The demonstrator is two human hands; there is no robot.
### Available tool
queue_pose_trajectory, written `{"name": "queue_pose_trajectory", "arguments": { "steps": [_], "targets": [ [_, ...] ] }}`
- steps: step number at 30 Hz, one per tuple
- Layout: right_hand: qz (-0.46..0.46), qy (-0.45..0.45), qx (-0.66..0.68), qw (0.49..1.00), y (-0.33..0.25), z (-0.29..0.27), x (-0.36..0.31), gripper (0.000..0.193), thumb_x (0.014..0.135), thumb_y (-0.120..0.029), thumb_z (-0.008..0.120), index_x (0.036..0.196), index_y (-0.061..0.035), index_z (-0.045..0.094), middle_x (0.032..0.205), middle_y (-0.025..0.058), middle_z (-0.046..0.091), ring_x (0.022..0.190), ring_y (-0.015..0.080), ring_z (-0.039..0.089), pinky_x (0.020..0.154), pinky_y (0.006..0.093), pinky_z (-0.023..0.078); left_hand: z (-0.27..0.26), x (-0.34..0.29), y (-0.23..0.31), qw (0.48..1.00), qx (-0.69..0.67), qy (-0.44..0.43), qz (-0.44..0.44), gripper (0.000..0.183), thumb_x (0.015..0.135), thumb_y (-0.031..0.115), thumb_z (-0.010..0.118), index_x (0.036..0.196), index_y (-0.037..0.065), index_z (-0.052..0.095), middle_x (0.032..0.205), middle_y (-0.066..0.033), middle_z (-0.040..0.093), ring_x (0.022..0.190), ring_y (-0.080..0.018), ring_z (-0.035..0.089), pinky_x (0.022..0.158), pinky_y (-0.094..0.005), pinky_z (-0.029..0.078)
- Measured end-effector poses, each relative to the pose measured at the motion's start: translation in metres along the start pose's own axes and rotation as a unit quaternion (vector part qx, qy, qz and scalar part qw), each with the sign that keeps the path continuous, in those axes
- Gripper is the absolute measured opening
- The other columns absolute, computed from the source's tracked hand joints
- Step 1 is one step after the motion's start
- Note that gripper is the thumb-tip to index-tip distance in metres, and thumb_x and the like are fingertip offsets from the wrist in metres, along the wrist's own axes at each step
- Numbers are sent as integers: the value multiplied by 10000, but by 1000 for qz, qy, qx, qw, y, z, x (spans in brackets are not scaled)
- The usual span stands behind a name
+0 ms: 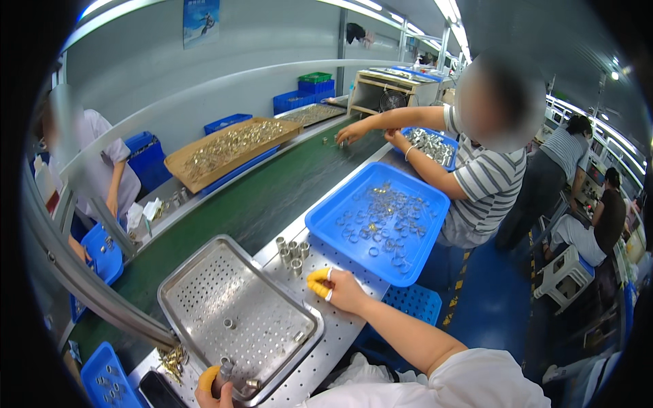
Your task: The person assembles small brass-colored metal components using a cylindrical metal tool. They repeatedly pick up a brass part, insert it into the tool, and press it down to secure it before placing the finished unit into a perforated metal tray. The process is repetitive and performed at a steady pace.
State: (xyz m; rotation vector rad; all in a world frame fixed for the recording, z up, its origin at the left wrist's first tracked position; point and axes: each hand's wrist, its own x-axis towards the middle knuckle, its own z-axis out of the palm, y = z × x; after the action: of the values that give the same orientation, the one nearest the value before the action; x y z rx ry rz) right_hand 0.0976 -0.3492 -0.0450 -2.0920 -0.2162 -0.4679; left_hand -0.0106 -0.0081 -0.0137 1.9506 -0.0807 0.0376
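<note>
My right hand, with yellow finger cots, rests on the perforated metal bench and pinches a small silver ring between its fingertips. Just beyond it stand several short metal tubes. My left hand, also with a yellow cot, sits at the near rim of a perforated steel tray and grips a metal cylinder upright. A few small metal parts lie loose in that tray. A blue tray scattered with several metal rings lies right of centre.
A green conveyor belt runs past the bench. A person in a striped shirt reaches onto it beside another blue tray. A cardboard tray of parts, blue bins and a second person line the far side.
</note>
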Motion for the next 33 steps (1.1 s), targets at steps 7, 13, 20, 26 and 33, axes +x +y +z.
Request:
{"name": "queue_pose_trajectory", "arguments": {
  "steps": [7, 13, 20, 26, 33],
  "targets": [
    [-15, -2, 70, 997, 6, -3, -2, 188, 782, -177, 633, 936, -68, 626, 709, 100, 589, 572, 187, 524, 543, 281, 428, 2, 5, -19, 996, 88, -16, 30, 327, 790, -9, 576, 1109, -28, 511, 989, -101, 542, 870, -179, 506, 779, -278, 412],
    [9, -28, 98, 995, -1, -2, 1, 169, 801, -153, 614, 926, -40, 607, 725, 111, 582, 595, 194, 541, 568, 294, 431, 7, 2, -8, 997, 53, 18, -54, 386, 814, 57, 573, 1169, -49, 465, 1157, -171, 501, 1037, -255, 481, 897, -335, 378],
    [-18, -31, 27, 999, -1, -6, 0, 234, 801, -151, 620, 1019, -72, 591, 764, 101, 580, 578, 173, 532, 555, 274, 429, 2, 6, -25, 997, 72, 11, -14, 371, 837, 76, 560, 1160, -74, 460, 1160, -181, 496, 1051, -265, 468, 908, -339, 371],
    [-24, 38, 107, 993, 0, -4, -5, 230, 811, -119, 595, 1034, -61, 576, 775, 81, 603, 586, 155, 546, 570, 269, 442, 1, 7, -23, 998, 50, -18, -22, 365, 842, 84, 560, 1152, -76, 452, 1123, -164, 494, 991, -240, 461, 887, -329, 371],
    [-267, 68, 357, 892, -99, 0, 37, 232, 817, -72, 568, 1047, -42, 572, 868, 79, 617, 715, 150, 588, 641, 254, 453, -5, 3, -29, 999, 21, 1, -24, 339, 834, 82, 561, 1123, -72, 475, 1102, -159, 508, 968, -236, 467, 883, -327, 368]
  ]
}}
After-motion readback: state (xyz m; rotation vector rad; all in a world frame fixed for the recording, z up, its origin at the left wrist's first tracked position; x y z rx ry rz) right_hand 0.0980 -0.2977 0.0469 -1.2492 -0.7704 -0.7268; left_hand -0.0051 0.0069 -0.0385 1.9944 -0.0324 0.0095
